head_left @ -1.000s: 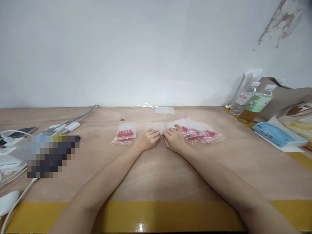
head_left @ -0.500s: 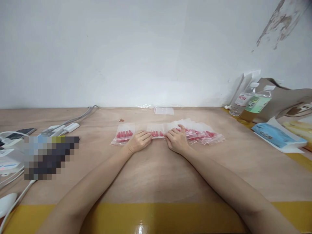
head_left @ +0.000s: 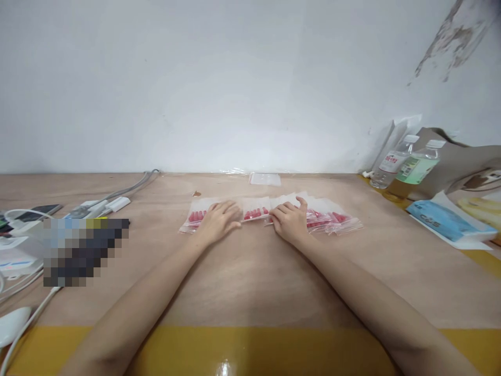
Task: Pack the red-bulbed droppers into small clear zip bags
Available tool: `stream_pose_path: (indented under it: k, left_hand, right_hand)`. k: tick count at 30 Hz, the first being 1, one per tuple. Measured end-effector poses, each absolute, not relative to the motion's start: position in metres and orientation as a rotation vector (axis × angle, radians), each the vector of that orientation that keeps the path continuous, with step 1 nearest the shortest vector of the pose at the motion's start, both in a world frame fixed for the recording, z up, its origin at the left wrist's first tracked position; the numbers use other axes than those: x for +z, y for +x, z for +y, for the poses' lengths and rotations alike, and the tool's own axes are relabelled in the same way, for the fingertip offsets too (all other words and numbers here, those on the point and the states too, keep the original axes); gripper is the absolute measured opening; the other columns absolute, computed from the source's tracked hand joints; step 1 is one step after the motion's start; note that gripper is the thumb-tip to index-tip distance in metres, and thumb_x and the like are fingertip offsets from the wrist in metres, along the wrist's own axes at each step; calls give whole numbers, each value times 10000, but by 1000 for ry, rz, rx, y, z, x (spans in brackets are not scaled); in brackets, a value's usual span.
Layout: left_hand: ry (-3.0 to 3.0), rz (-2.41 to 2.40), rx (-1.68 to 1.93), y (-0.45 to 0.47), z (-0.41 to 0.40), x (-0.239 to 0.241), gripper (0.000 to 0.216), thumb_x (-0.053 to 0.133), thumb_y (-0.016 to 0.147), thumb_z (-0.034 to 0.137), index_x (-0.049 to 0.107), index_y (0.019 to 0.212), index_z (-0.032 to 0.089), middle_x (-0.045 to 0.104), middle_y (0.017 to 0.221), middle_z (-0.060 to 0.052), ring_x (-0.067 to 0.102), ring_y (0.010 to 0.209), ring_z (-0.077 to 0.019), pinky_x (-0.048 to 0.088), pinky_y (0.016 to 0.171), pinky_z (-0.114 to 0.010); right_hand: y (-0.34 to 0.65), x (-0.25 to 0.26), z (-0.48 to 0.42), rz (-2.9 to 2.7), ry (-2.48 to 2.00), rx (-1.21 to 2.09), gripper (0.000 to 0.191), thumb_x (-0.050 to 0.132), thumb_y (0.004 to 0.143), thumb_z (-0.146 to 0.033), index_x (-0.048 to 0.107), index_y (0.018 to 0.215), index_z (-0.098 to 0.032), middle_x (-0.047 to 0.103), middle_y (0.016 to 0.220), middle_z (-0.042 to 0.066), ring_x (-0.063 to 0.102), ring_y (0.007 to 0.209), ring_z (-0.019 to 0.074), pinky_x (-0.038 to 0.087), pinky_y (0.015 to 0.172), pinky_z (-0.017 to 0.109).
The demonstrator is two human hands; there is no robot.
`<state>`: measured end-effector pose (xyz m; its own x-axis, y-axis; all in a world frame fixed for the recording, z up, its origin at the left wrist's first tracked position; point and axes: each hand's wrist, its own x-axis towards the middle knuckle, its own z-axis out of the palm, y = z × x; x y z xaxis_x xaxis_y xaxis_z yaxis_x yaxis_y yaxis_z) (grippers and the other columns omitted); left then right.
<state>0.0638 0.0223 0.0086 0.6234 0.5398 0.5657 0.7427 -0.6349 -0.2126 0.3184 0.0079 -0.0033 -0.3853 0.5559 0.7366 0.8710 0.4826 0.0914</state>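
Small clear zip bags holding red pieces lie in a row on the wooden table [head_left: 250, 282]. My left hand [head_left: 218, 222] rests flat, fingers stretched out, over the leftmost bag [head_left: 194, 218]. A middle bag [head_left: 256, 211] lies between my two hands. My right hand [head_left: 289, 220] lies with fingers spread on the near end of an overlapping pile of bags [head_left: 331, 218] that fans out to the right. An empty clear bag [head_left: 265, 179] lies farther back near the wall.
Cables, adapters and a phone [head_left: 37, 210] crowd the left side, with a white mouse [head_left: 11, 324] at the front left. Two plastic bottles [head_left: 407, 164], a brown bag [head_left: 465, 167] and a blue packet [head_left: 438, 222] stand at the right. A yellow strip runs along the table's front edge.
My hands moved apart: the left slid left onto the leftmost bag and flattened, the right shifted slightly right. The middle bag, first covered by my hands, now lies uncovered between them.
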Motion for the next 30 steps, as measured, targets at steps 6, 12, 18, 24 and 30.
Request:
stream_pose_path:
  k: [6,12,18,24,30]
  left_hand:
    - [-2596,-1512,-238,3,15,21,631,481,744,631,500,1229,226,358,1363,-124,330,1238,-324,266,992,-486]
    - [-2657,-1393,-634,2,24,7,491,297,881,520,644,1047,216,577,1152,-94,545,1049,-247,434,893,-372]
    - [-2597,-1350,-817,48,30,1,378,333,916,376,619,1078,191,607,1108,-96,573,1015,-237,460,866,-388]
    - [-2653,-1251,-869,101,18,-9,307,444,885,297,568,1138,174,591,1117,-92,561,1021,-211,450,892,-356]
    - [-2635,-1236,-941,92,9,-12,436,541,826,289,477,1228,133,549,1153,-116,512,1076,-232,432,919,-382]
  right_hand:
    - [326,4,3,-2218,-1180,-487,241,543,747,-369,626,894,-198,626,961,62,499,901,211,130,966,466]
    - [308,-2,12,-2376,-1093,-566,240,472,792,-137,643,924,-241,644,900,37,513,836,173,182,937,420]
    - [325,8,12,-2345,-1095,-806,261,436,782,-59,656,826,-192,639,758,50,499,730,169,170,936,419]
    - [326,14,-5,-2289,-1259,-623,153,552,716,-260,639,808,-174,637,823,80,508,781,208,191,885,451]
    - [297,8,8,-2433,-1044,-610,134,534,772,-270,641,824,-208,644,813,48,513,812,191,174,899,442]
